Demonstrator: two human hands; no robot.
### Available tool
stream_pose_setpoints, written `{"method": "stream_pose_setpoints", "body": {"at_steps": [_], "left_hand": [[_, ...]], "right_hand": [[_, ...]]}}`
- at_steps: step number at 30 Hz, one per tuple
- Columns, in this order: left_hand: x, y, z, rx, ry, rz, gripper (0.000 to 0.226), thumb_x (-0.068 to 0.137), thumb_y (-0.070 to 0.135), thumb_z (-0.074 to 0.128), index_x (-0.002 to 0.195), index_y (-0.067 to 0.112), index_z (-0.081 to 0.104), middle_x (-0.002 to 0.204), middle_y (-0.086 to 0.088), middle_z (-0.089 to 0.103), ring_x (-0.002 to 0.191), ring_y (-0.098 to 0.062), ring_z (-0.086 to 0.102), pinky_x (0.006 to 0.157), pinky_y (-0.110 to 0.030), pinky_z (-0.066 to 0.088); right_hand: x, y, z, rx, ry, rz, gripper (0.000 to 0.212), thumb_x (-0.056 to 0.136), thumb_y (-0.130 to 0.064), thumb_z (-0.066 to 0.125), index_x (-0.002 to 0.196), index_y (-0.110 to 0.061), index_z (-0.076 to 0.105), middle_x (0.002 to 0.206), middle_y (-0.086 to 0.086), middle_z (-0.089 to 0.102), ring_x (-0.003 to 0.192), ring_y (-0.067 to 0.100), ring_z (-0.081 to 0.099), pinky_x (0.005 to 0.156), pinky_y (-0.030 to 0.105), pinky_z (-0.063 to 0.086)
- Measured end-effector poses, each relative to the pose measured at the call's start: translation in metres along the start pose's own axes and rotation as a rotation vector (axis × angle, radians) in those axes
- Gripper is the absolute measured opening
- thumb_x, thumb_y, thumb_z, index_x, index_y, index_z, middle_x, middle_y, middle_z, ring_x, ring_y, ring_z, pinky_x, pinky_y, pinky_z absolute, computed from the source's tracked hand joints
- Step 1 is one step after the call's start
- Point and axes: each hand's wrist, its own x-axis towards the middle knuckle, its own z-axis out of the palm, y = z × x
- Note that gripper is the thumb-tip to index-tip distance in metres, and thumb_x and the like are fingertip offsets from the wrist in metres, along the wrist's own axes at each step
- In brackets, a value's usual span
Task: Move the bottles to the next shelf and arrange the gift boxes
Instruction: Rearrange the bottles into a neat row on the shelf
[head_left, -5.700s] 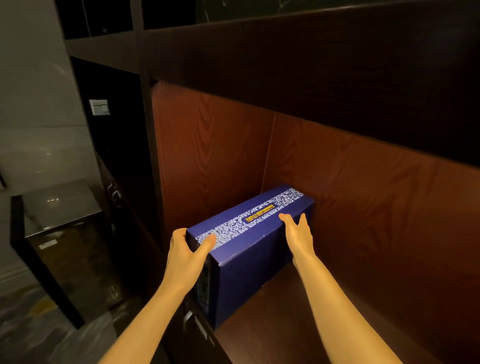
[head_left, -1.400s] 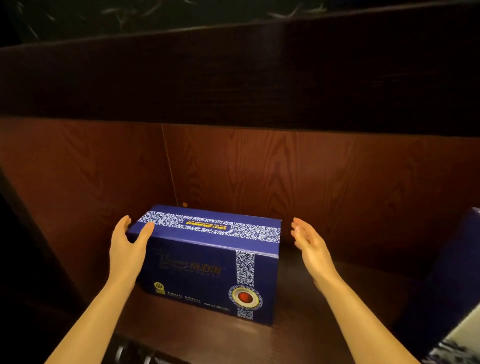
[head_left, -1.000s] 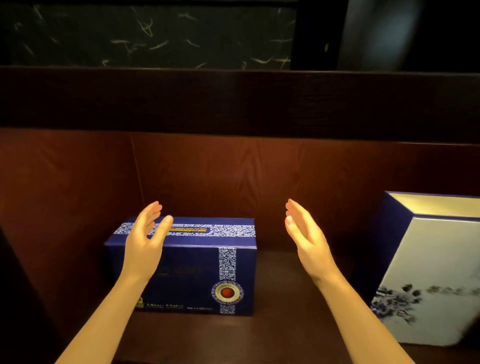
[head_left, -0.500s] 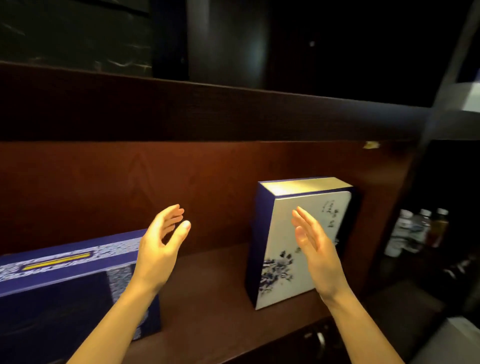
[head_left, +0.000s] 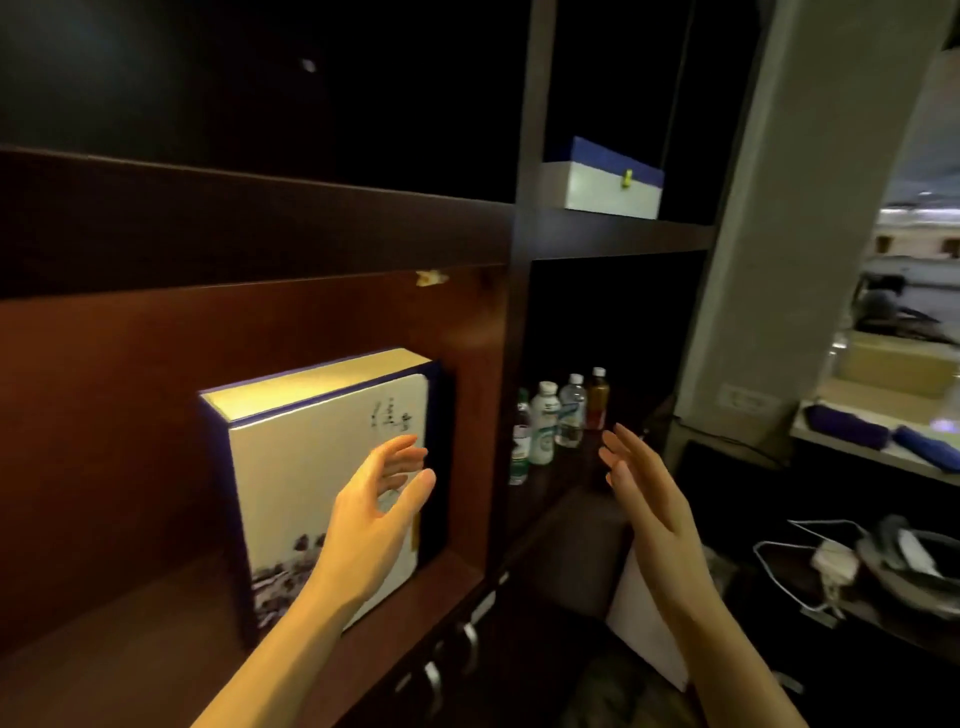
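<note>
Both hands are empty, fingers loosely spread and palms facing as if sized for a grasp, the left hand (head_left: 382, 512) before the upright box (head_left: 301, 467) on the shelf (head_left: 130, 639), the right hand (head_left: 647, 499) with the bottles (head_left: 558, 421) at its 10 o'clock.

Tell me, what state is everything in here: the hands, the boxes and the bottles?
left hand: open, holding nothing
right hand: open, holding nothing
white gift box: standing upright on the lit shelf
bottles: upright, grouped in the next compartment
blue-lidded box: lid shut, on the upper shelf
</note>
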Motion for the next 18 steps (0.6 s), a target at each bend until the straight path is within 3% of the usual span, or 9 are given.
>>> {"method": "stream_pose_setpoints", "body": {"at_steps": [4, 9, 18], "left_hand": [[0.021, -0.001, 0.064, -0.065, -0.084, -0.011, 0.046, 0.088, 0.050, 0.062, 0.132, 0.037, 0.057, 0.121, 0.021, 0.066, 0.115, -0.002, 0.062, 0.097, -0.029, 0.049], [0.047, -0.008, 0.134, -0.088, -0.144, 0.003, 0.042, 0.088, 0.049, 0.062, 0.129, 0.039, 0.057, 0.122, 0.020, 0.066, 0.116, -0.002, 0.061, 0.093, -0.019, 0.048], [0.100, -0.052, 0.233, -0.106, -0.148, -0.109, 0.041, 0.090, 0.046, 0.067, 0.128, 0.035, 0.058, 0.118, 0.022, 0.067, 0.111, 0.002, 0.063, 0.095, -0.027, 0.049]], "right_hand": [[0.008, 0.015, -0.057, -0.052, 0.101, -0.001, 0.054, 0.097, -0.046, 0.053, 0.149, -0.036, 0.047, 0.145, -0.022, 0.055, 0.135, -0.001, 0.049, 0.110, 0.028, 0.041], [0.030, 0.042, -0.104, -0.066, 0.151, 0.014, 0.049, 0.100, -0.037, 0.052, 0.149, -0.033, 0.047, 0.146, -0.021, 0.055, 0.136, -0.001, 0.049, 0.104, 0.013, 0.044], [0.083, 0.108, -0.154, -0.072, 0.195, 0.077, 0.052, 0.095, -0.047, 0.056, 0.146, -0.040, 0.047, 0.140, -0.030, 0.055, 0.130, -0.008, 0.050, 0.097, 0.008, 0.045]]}}
